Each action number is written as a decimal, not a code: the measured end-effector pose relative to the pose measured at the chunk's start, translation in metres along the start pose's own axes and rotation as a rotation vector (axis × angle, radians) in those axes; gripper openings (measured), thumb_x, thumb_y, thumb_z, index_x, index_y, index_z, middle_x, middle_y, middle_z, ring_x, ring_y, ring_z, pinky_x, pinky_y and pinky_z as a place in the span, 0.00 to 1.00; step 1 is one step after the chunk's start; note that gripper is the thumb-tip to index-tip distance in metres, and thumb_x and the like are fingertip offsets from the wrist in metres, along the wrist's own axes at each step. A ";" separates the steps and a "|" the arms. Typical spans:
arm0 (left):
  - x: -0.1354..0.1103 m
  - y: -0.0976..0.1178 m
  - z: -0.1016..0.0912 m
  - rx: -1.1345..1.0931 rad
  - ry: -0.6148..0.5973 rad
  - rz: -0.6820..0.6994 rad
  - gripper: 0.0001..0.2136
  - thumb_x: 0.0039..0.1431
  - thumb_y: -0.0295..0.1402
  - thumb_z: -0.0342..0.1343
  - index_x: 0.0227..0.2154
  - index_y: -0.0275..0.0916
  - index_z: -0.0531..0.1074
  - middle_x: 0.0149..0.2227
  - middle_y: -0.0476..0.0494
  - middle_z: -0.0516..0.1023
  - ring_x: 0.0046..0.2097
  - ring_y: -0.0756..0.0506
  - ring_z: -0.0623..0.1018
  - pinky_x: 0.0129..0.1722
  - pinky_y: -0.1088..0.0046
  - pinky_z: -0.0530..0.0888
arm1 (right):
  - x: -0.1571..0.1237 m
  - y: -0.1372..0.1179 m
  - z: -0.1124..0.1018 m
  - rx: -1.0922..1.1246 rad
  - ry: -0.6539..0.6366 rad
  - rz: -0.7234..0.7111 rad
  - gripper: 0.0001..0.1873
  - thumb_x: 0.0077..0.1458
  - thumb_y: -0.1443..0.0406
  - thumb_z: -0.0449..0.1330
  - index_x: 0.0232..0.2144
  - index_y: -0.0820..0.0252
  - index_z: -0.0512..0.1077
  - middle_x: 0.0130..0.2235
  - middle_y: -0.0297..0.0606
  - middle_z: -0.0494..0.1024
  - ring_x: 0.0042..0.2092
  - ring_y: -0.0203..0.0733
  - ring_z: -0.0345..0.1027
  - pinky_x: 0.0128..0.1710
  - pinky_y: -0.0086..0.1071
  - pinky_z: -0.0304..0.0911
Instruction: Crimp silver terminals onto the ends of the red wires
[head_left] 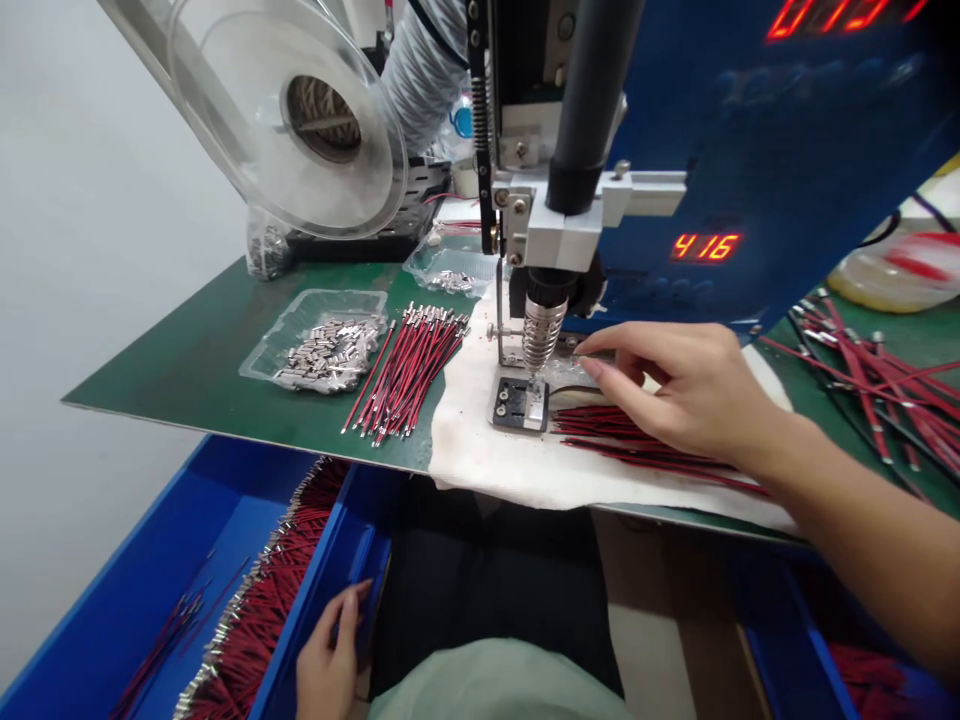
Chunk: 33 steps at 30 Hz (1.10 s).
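My right hand [675, 385] is just right of the soldering machine's tip, thumb and forefinger tips brought together in a pinch. Whatever lies between them is too small to make out. Under the coiled metal nozzle [541, 335] sits a small black fixture [520, 404] with a silvery piece in it. A dark wire [571, 388] runs from that fixture toward my thumb. Red-and-black wires [622, 428] lie on the white cloth [495, 465] below my right hand. Low down, beside the blue bin's edge, my left hand [330, 650] is loosely open and holds nothing visible.
Left of the cloth lies a bundle of red wires with metal ends [412, 370]. A clear tray [259, 368] holds small metal parts. The blue bin [225, 480] contains many wires. More wires [877, 390] lie right, near the blue machine housing [750, 150]. A clear reel [225, 90] hangs upper left.
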<state>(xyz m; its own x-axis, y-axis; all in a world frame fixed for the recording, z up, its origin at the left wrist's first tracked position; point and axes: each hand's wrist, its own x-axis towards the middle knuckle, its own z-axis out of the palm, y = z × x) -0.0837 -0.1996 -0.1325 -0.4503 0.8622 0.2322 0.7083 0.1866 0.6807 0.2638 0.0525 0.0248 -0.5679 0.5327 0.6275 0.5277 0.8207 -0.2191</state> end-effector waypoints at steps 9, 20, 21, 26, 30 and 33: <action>0.153 0.064 -0.032 0.132 0.399 0.935 0.10 0.62 0.24 0.65 0.44 0.44 0.80 0.34 0.43 0.85 0.34 0.41 0.82 0.38 0.60 0.78 | -0.007 0.002 0.007 0.021 0.081 -0.116 0.05 0.70 0.71 0.62 0.43 0.58 0.78 0.25 0.31 0.78 0.22 0.36 0.67 0.22 0.32 0.58; 0.179 0.076 0.017 0.245 0.299 0.842 0.21 0.76 0.47 0.49 0.63 0.44 0.71 0.63 0.32 0.81 0.69 0.29 0.73 0.77 0.37 0.51 | -0.013 -0.005 0.012 -0.013 0.154 -0.124 0.06 0.69 0.71 0.64 0.42 0.54 0.78 0.31 0.35 0.85 0.21 0.35 0.70 0.22 0.32 0.63; 0.178 0.077 0.018 0.257 0.292 0.827 0.22 0.76 0.48 0.48 0.64 0.44 0.71 0.64 0.32 0.80 0.70 0.29 0.72 0.77 0.37 0.49 | -0.013 -0.005 0.013 0.002 0.140 -0.126 0.06 0.69 0.71 0.63 0.41 0.55 0.79 0.30 0.34 0.85 0.20 0.34 0.69 0.21 0.32 0.63; 0.179 0.081 0.016 0.279 0.216 0.772 0.22 0.76 0.47 0.46 0.64 0.43 0.73 0.65 0.33 0.80 0.71 0.29 0.71 0.77 0.39 0.48 | -0.014 -0.002 0.016 0.014 0.097 -0.145 0.06 0.69 0.69 0.63 0.41 0.56 0.80 0.27 0.32 0.82 0.20 0.35 0.67 0.22 0.32 0.62; 0.179 0.082 0.016 0.284 0.182 0.745 0.22 0.76 0.46 0.47 0.62 0.43 0.75 0.66 0.33 0.79 0.72 0.28 0.70 0.77 0.39 0.47 | -0.016 0.001 0.016 0.021 0.053 -0.121 0.07 0.68 0.67 0.63 0.39 0.54 0.81 0.27 0.32 0.83 0.20 0.36 0.68 0.23 0.34 0.63; 0.178 0.085 0.015 0.276 0.158 0.723 0.22 0.76 0.45 0.46 0.61 0.43 0.76 0.66 0.32 0.79 0.72 0.27 0.70 0.77 0.37 0.46 | -0.015 0.001 0.017 0.060 0.038 -0.136 0.07 0.68 0.68 0.62 0.38 0.54 0.80 0.23 0.30 0.80 0.21 0.37 0.69 0.23 0.34 0.63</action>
<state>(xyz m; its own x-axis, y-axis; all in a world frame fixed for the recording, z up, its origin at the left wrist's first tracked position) -0.0955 -0.0233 -0.0442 0.1162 0.7406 0.6619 0.9548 -0.2669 0.1309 0.2624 0.0485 0.0023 -0.6062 0.4088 0.6823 0.4084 0.8961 -0.1740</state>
